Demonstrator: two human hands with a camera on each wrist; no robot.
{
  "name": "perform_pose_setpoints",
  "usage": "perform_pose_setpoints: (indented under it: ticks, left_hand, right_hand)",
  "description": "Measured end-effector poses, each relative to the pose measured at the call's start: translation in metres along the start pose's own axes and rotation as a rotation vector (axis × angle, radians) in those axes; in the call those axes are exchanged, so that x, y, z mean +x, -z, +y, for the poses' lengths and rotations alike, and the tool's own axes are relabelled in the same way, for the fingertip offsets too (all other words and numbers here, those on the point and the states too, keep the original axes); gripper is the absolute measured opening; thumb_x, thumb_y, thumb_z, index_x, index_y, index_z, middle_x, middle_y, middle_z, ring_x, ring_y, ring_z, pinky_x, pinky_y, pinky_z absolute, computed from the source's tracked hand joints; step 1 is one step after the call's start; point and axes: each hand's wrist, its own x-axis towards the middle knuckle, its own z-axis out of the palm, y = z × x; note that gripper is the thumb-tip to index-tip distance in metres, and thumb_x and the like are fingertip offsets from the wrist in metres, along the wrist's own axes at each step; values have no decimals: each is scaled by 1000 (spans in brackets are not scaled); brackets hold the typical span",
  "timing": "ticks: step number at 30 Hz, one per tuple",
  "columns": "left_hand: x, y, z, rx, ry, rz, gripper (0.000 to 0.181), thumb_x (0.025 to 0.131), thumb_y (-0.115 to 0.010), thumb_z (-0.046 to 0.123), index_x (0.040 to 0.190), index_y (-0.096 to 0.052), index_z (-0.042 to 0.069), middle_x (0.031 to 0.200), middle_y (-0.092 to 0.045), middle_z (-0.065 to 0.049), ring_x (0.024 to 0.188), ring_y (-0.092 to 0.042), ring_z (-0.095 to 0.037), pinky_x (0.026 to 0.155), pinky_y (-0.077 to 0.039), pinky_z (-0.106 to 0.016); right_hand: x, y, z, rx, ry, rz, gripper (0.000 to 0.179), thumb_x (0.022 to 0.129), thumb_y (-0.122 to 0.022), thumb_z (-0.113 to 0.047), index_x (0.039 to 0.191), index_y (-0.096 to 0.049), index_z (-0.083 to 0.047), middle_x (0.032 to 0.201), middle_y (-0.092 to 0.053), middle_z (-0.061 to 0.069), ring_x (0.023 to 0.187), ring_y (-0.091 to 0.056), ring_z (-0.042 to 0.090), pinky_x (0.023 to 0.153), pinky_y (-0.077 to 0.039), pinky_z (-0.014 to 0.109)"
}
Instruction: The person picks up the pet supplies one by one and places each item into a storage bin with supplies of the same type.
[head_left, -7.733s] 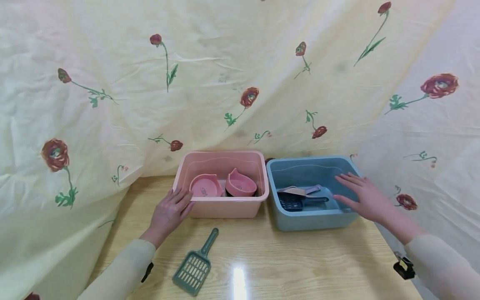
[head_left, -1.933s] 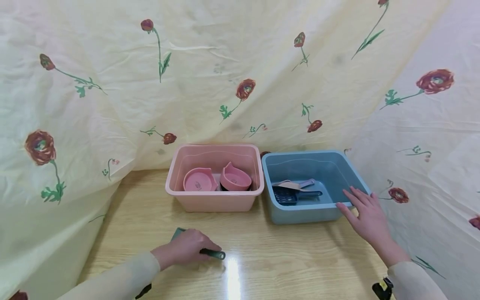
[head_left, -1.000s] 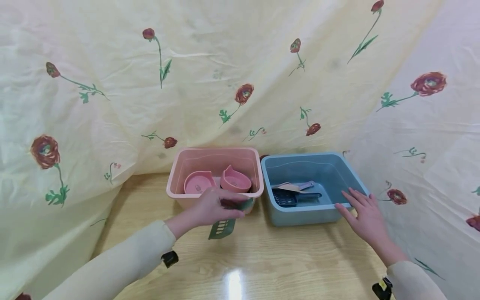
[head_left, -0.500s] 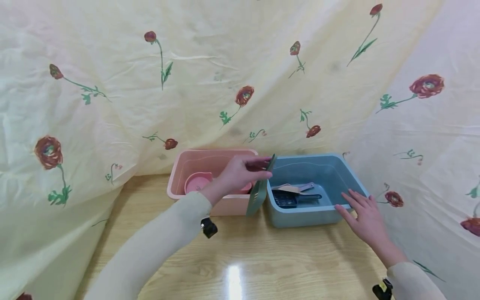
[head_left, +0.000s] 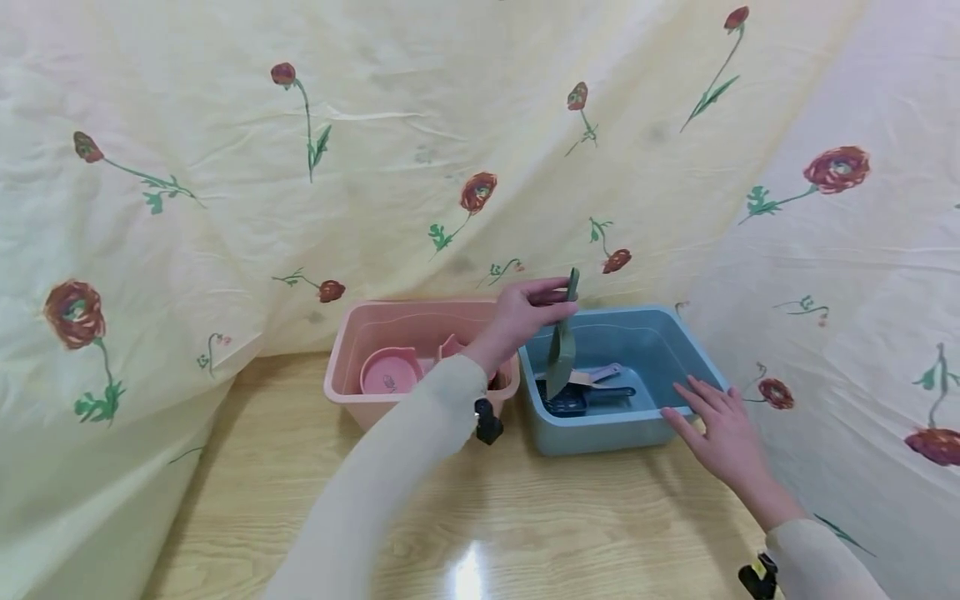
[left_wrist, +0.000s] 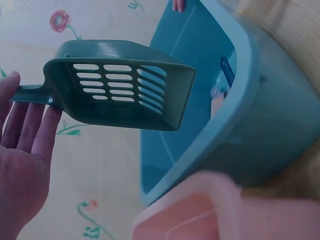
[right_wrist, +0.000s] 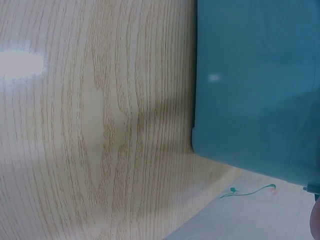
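My left hand [head_left: 528, 315] pinches the handle of a green slotted litter scoop [head_left: 561, 360]. The scoop hangs head down over the left part of the blue bin [head_left: 615, 427]. In the left wrist view, the slotted litter scoop [left_wrist: 120, 87] shows its slots, with thumb and fingers on its handle. My right hand [head_left: 720, 433] rests with spread fingers on the front right rim of that bin. Inside the bin lie a dark blue scoop [head_left: 570, 402] and pale and lilac-handled tools [head_left: 596, 375], partly hidden by the held scoop.
A pink bin [head_left: 345, 367] stands left of the blue one, holding a pink cat-eared bowl [head_left: 390, 371] and another pink bowl partly behind my left arm. The wooden table [head_left: 570, 525] extends in front. A flowered cloth [head_left: 420, 125] hangs behind.
Earlier the green scoop lay on the table; my left hand took it, lifted it and carried it right, past the pink bin to over the blue bin. My right hand settled on the blue rim.
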Motion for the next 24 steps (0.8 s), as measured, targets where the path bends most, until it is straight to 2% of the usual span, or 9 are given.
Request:
perform_pose_setpoints:
  ticks: [2,6,9,13,19,24]
  left_hand:
    - [5,-5,-7,-38,4,7,41,96,-83,23,136,-76,24,120,-79,4,112,-73,-12,104,-59,-39]
    - [11,-11,-24,-62,55,52,40,95,-84,23,134,-77,24,117,-79,6,110,-74,-10,104,-60,-39]
    - [13,-13,-37,-52,92,80,40,95,-84,24,134,-77,24,117,-79,7,110,-74,-11,105,-59,-40]
    - [13,-16,-49,-46,103,91,40,96,-84,23,135,-77,24,120,-79,4,114,-74,-14,106,-59,-42]
    - [10,-19,-58,16,110,72,46,95,-83,28,140,-73,31,130,-76,6,120,-71,-12,107,-58,-39]
    - [5,-15,-54,-35,172,55,52,93,-86,36,142,-69,40,141,-71,7,128,-66,-8,115,-52,-41]
  right_hand:
    - [0,-1,0,-2,0,1,61,104,-69,-40,146,-60,3,153,-51,35,142,-45,56,134,-1,56]
    - [2,-2,-2,-13,3,-6,60,104,-70,-40,146,-61,3,153,-52,34,142,-45,55,134,-5,59]
    - [4,-4,-3,-15,7,-11,59,103,-71,-39,145,-61,3,153,-52,34,142,-46,55,134,-3,57]
    - [5,-5,-5,-9,11,-2,58,103,-71,-38,144,-62,3,152,-53,35,141,-46,56,134,0,54]
    - [5,-5,-5,-14,-7,10,59,103,-70,-41,142,-63,3,151,-53,36,140,-46,57,134,0,57]
    - [3,-3,-2,0,-6,25,57,101,-74,-36,142,-64,4,150,-53,36,139,-47,58,133,-1,59]
